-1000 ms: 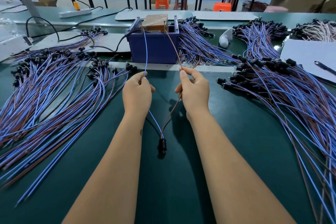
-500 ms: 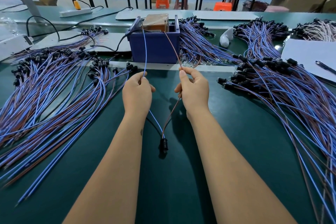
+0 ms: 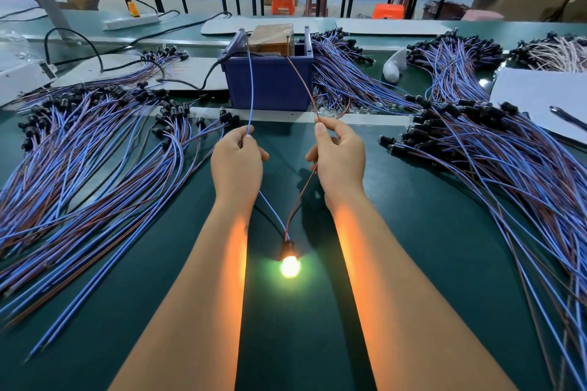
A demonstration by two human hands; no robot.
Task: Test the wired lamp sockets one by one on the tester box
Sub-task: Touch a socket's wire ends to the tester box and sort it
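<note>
A blue tester box [image 3: 270, 82] with a brown block on top stands at the middle of the green table. My left hand [image 3: 237, 162] pinches a blue wire [image 3: 251, 89] whose end reaches the box top. My right hand [image 3: 340, 159] pinches a brown wire [image 3: 301, 82] that also runs up to the box. Both wires lead back between my forearms to a black lamp socket [image 3: 287, 246] lying on the table. Its bulb [image 3: 290, 266] glows bright yellow.
A large spread of wired sockets [image 3: 95, 143] covers the table on the left, another pile [image 3: 492, 162] on the right, more bundles [image 3: 349, 73] behind the box. White sheets [image 3: 540, 95] with a pen lie far right. A black cable [image 3: 197, 82] runs to the box.
The bulb in the socket between my forearms has lit up; it was dark in both earlier frames. My hands hold the wires in much the same place.
</note>
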